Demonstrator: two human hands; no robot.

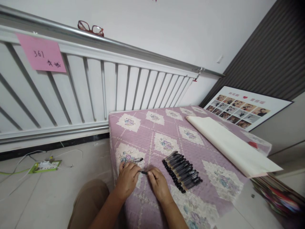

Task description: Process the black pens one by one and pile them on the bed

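Note:
A dark, slim pen [143, 172] spans the gap between my two hands, above the purple floral cloth [143, 144]. My left hand [128, 178] is closed around the pen's left part, its fingers curled over it. The thumb and fingers of my right hand [158, 184] pinch the other end. Just beyond my left hand lies a dark pen cap or pen [138, 160], partly hidden by the fingers. Right of my right hand, several black pens [182, 171] with clear barrels lie side by side in a slanting row.
A rolled cream sheet [221, 143] lies across the cloth's right side, near a photo board [238, 108]. Behind stands a white radiator [140, 86], with red glasses [91, 28] above and a pink note [41, 52]. A power strip [45, 166] sits on the floor at left.

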